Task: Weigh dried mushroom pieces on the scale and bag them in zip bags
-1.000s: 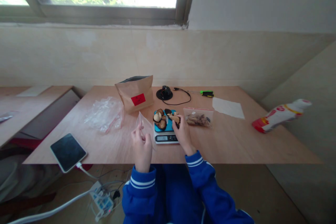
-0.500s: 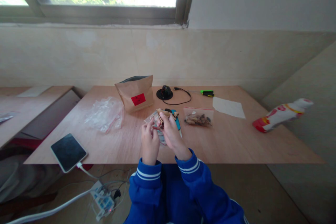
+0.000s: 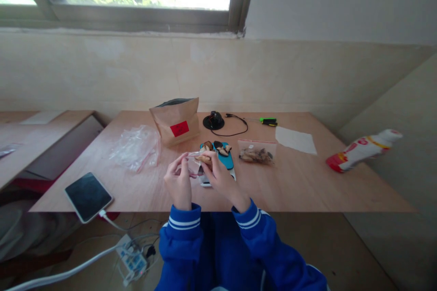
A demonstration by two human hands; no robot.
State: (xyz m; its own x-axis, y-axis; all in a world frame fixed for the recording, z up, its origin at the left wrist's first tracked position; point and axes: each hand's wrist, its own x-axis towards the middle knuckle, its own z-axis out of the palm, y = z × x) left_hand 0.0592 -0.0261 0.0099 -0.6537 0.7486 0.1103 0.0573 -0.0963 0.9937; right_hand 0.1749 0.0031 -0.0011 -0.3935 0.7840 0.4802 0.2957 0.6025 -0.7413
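My left hand (image 3: pixel 179 182) pinches the edge of a small clear zip bag (image 3: pixel 194 167), holding its mouth toward the right. In the fingers of my right hand (image 3: pixel 222 181) are brown dried slices (image 3: pixel 204 159) that look like dried mushroom, right at the bag's opening. Behind and below the hands lies a small scale with a blue top (image 3: pixel 227 161). More dried mushroom slices (image 3: pixel 223 149) rest on that blue top. My hands and the bag hide part of the scale. To its right lies a filled clear zip bag (image 3: pixel 256 152) of similar dried slices.
An open kraft pouch (image 3: pixel 177 120) stands behind a heap of clear bags (image 3: pixel 134 148). A black round-based device (image 3: pixel 214 120) with a cable, screwdrivers (image 3: pixel 268 121), white paper (image 3: pixel 295 140) and a tilted bottle (image 3: pixel 362 151) lie rightward. A plugged-in tablet (image 3: pixel 88 195) overhangs the front edge.
My left hand has moved left, stretching the bag's mouth apart from my right hand. My right hand is lower and now brings dried slices to the opening. The blue scale top shows more.
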